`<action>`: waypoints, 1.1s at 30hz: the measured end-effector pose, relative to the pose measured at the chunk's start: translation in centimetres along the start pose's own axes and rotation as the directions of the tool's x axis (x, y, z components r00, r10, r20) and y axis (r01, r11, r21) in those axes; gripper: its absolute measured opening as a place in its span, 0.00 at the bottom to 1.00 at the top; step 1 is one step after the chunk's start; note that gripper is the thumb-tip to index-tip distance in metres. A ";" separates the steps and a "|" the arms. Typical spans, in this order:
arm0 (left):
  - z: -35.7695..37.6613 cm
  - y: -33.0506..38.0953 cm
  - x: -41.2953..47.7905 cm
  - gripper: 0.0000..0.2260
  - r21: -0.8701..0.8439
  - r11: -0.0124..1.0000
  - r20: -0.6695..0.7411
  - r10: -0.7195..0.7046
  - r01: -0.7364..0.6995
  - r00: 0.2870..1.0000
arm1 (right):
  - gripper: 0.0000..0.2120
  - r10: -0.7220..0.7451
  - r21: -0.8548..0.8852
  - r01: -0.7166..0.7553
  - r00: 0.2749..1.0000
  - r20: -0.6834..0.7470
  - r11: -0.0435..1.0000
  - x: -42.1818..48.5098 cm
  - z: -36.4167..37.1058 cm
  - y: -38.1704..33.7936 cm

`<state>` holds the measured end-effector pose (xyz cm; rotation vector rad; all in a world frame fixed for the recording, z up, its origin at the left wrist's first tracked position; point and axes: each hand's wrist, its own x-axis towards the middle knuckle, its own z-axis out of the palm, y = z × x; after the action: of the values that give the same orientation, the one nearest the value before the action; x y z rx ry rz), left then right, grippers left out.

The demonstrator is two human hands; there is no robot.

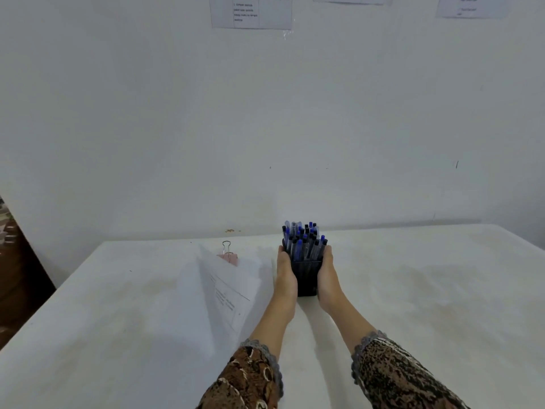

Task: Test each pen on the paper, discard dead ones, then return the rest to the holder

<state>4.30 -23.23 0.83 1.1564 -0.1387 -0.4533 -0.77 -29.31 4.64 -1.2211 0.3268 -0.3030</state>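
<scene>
**A:** Are both on it?

**B:** Yes. The left grip (285, 273) and right grip (328, 273) press flat against opposite sides of the holder (306, 278), fingers straight and not wrapped round it.

**A:** What's the risk?

**B:** With side pressure only, a lift could let it slip or tip. It's crammed with upright pens (303, 240), which would scatter. It stands near the far edge of the bench (413, 290), with the paper (233, 287) just to its left.

White wall (147, 113), taped printed sheets (250, 11) (text blurred); white table (413, 290); brown furniture (17, 276) left.
</scene>
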 end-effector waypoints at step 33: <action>-1.2 2.2 3.3 0.23 0.140 0.987 -0.036 0.089 -0.084 0.995 | 0.24 -0.094 -0.158 0.097 0.995 0.026 0.983 5.8 1.7 0.0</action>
<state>8.29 -22.85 1.96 1.2902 -0.1852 -0.3462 5.25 -30.13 4.70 -1.3985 0.2803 -0.3533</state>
